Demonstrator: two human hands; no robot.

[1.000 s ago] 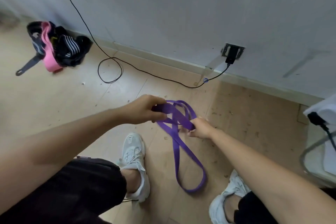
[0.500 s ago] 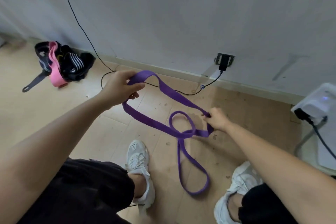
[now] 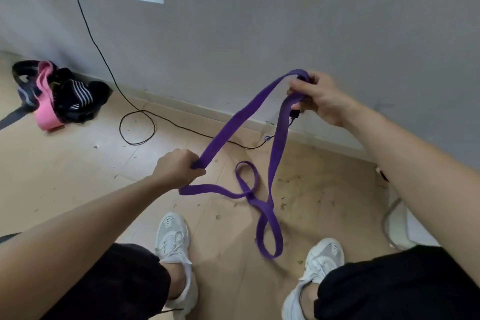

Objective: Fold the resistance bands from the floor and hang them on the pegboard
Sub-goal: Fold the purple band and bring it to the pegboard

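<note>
The grey wall fills your view from 10 to 3 o'clock, with the tan floor below it. The purple resistance band is strung across the middle. One run slopes from 2 o'clock down to 8 o'clock. Another drops towards 6 o'clock, crosses itself, throws a small loop and ends in a longer loop between your shoes; I cannot tell whether that loop touches the floor. At 10 o'clock a heap of black bands and a pink band lies by the wall. A black cable runs down the wall and coils at 9 o'clock. Your right hand, at 2 o'clock, has its fingers curled round the band's top bend. Your left hand, at 8 o'clock, is fisted tight round the band.
</note>
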